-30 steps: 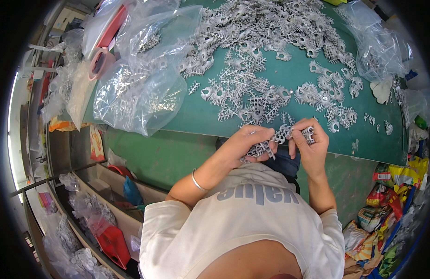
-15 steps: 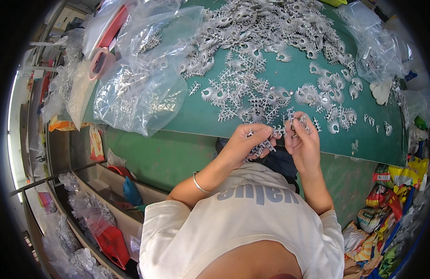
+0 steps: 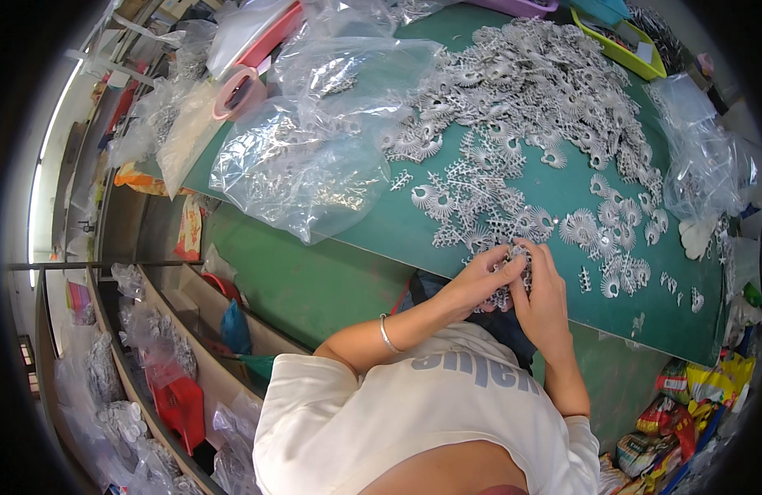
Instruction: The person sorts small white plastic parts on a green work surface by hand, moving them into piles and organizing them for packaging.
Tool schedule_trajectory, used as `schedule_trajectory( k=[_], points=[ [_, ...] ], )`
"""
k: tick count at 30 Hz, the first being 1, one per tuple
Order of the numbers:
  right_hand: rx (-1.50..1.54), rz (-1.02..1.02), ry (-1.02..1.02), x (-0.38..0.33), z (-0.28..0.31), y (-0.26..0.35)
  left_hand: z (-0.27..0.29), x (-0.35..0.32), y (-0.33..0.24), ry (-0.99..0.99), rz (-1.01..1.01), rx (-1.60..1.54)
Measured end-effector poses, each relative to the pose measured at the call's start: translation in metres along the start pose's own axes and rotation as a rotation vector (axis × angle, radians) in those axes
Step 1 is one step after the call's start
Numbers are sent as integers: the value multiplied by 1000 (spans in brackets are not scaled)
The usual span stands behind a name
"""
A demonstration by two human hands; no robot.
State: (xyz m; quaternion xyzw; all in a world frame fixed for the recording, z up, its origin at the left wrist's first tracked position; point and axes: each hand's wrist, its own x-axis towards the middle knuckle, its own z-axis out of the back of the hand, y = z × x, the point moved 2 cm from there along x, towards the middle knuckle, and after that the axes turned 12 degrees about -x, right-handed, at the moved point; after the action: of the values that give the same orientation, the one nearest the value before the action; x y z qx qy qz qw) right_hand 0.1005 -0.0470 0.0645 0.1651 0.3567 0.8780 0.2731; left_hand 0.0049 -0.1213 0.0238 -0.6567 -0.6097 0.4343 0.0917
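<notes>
At the table's near edge my left hand (image 3: 477,283) and my right hand (image 3: 543,289) are close together. A cluster of small grey, branched metal-looking pieces (image 3: 501,297) sits between them. My left fingers curl round the cluster, and the fingers of my right hand press against it from the other side. The fingers cover much of it. Just beyond my hands lies a loose spread of similar branched pieces (image 3: 468,194), mixed with fan-shaped rings with spiky rims. A group of fan-shaped pieces (image 3: 580,228) lies to the right of my right hand.
A large heap of grey pieces (image 3: 538,82) covers the far part of the green table (image 3: 356,227). Clear plastic bags (image 3: 303,165) and a pink bowl (image 3: 239,93) lie at the left. A yellow-green tray (image 3: 632,54) stands far right. Shelving with a red container (image 3: 179,408) is at lower left.
My hands have come together, with the pieces now bunched between them; before, they were slightly apart. The whole view has shifted, so the table appears farther right and lower.
</notes>
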Motion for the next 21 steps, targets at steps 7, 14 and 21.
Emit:
schedule_trajectory(
  k=[7,14,21],
  points=[
    [-194,171,-191,33,-16,25,-9,13,-19,-156,-372,-466],
    [-30,267,-311,107,-58,40,23,39,-76,-229,-421,-835],
    [824,-42,199,240,-90,83,147,91,-202,-281,-851,-1199]
  ],
)
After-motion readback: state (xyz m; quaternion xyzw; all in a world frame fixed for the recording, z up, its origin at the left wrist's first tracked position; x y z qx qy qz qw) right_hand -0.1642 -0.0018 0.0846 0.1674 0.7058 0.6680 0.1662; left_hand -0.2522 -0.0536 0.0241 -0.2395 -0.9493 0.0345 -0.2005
